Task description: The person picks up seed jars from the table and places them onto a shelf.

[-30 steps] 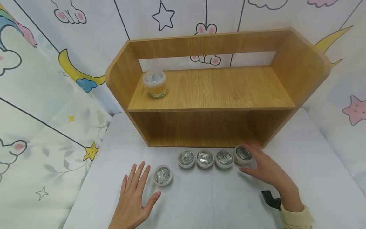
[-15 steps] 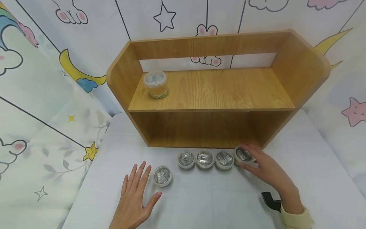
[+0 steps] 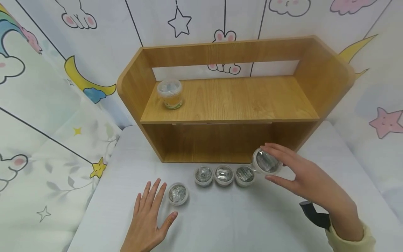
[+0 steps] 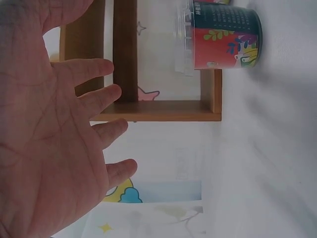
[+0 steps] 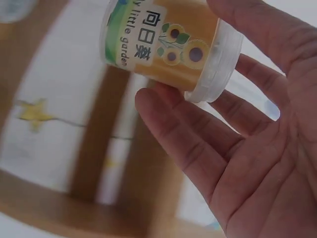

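My right hand holds an orange lidded plastic cup between thumb and fingers, raised in front of the wooden shelf's lower right part. In the right wrist view, sunflowers and "My little garden" show on this orange cup; its clear lid is toward my palm. With fingers spread and straight, my left hand is beside another lidded cup and holds nothing. That nearby cup has a red and dark green label in the left wrist view. Three more cups stand in a row, the middle one between its neighbours.
The two-tier wooden shelf stands at the back of the white-covered table. One lidded orange cup sits at the left of its upper tier. A patterned cloth backdrop surrounds the table.
My right hand has closed on the rightmost cup and lifted it off the table, tilting it and bringing it nearer the camera. The left hand has stayed in place.
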{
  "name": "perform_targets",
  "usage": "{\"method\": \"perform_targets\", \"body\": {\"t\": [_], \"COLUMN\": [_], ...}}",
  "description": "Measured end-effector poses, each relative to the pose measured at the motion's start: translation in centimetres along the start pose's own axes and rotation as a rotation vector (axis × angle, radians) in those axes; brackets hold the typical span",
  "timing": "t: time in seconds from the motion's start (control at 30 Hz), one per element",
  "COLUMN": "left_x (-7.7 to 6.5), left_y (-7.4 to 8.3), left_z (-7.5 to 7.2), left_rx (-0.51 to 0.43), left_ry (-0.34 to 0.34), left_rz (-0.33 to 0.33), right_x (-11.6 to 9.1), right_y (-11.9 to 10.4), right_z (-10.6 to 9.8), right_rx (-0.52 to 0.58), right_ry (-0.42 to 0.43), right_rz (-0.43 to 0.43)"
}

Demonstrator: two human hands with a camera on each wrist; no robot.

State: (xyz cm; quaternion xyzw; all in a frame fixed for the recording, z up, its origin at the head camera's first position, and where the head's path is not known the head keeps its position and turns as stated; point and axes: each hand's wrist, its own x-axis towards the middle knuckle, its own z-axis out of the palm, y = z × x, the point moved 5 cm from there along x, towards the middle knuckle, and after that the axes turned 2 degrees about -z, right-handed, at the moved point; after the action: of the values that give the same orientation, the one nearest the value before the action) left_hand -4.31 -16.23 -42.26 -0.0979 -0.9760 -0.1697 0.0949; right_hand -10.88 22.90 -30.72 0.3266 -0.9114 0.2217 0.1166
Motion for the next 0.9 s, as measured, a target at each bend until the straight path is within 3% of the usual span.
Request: {"method": "perform_targets", "body": {"t": [0.17, 0.33, 0.6, 0.9], "left_x": [0.0, -0.1, -0.3, -0.4], "left_y": [-0.1, -0.1, -0.3, -0.4], "left_z": [0.1, 0.1, 0.2, 0.2], "left_rx": [-0.003, -0.009, -0.012, -0.012], "left_ry": [0.003, 0.011, 0.013, 0.002], "left_rz": [-0.002, 0.003, -0.004, -0.015], "right_x": [2.8, 5.8, 10.5, 15.0], "right_y": [-2.8, -4.1, -5.2, -4.7], "right_z": [-3.6, -6.1, -9.0, -10.8], "right_rx": [-0.052, -0.053, 0.067, 0.015], "right_ry": [0.073, 0.078, 0.104, 0.087], "right_rz": [-0.174, -0.223, -0.352, -0.312]}}
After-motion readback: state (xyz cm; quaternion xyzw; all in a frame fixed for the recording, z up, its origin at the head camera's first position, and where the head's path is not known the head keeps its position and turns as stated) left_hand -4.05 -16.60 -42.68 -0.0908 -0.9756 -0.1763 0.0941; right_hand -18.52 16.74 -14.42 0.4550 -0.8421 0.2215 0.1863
